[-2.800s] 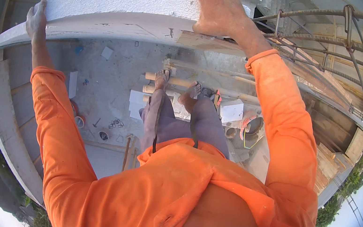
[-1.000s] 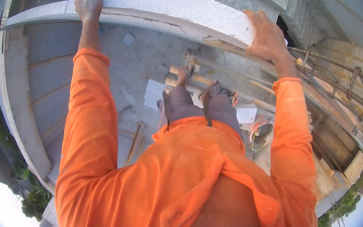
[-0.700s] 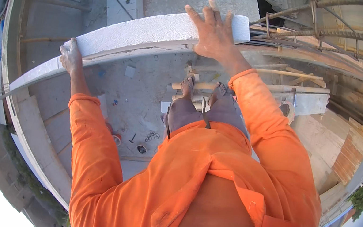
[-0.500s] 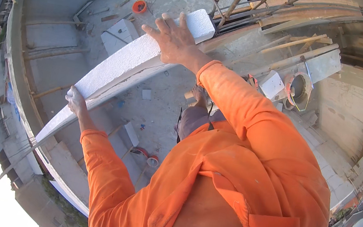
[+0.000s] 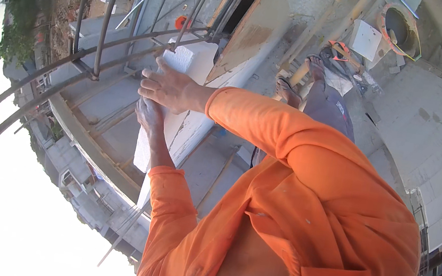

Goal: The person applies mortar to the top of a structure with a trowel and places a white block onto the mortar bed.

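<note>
A long white block [image 5: 202,54] with a rough, grainy face lies along the top of a wall, running from the upper middle toward the lower left. My right hand [image 5: 174,87] rests across it, palm down, with the fingers spread toward its far edge. Close below, my left hand [image 5: 150,118] is bent over the same edge. White dust covers its fingers, and their tips are partly hidden by the right hand. The two hands touch or nearly touch. Both forearms are in orange sleeves.
Curved steel bars [image 5: 102,32] cross the upper left, close beyond the block. A deep drop with roofs [image 5: 81,182] lies past the wall. An orange bucket [image 5: 181,22], a loose white block [image 5: 365,39] and a round tub [image 5: 400,28] stand below. My sandalled foot [image 5: 288,91] is near wooden poles.
My hands, earlier far apart along the white block, are now together. The view has swung left, so the steel bars now stand at upper left and both my feet show.
</note>
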{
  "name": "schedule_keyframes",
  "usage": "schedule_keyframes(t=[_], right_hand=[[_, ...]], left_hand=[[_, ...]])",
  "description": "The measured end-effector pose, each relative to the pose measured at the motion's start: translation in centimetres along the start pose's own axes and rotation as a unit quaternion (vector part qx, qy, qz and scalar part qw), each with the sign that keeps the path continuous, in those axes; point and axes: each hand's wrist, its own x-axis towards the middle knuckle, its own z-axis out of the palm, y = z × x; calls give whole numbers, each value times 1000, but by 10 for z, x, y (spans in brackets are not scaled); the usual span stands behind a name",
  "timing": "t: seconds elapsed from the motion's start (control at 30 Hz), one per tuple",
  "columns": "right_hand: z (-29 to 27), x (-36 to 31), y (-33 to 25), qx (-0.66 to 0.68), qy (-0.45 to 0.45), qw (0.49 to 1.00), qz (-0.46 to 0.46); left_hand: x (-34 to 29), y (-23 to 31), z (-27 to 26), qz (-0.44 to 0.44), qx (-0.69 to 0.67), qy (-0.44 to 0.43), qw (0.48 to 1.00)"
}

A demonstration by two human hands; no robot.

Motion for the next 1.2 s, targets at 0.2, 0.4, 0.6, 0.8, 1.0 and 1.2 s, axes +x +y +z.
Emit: schedule_keyframes(t=[0.2,0.4,0.6,0.8,1.0,1.2], right_hand=[[-41,-82,14,189,12,982,-24],[25,-226,58,308,-198,905,217],[67,-377,108,259,-179,830,461],[16,-431,137,349,-134,718,586],[129,-508,125,211,-63,853,473],[139,-514,114,170,34,881,440]], left_hand=[[12,-5,21,-16,36,-38,999],[2,0,21,-33,-29,28,999],[7,-15,9,-36,53,-21,998],[28,63,-16,203,14,-191,960],[18,160,7,46,149,-233,960],[23,146,13,54,166,-214,961]])
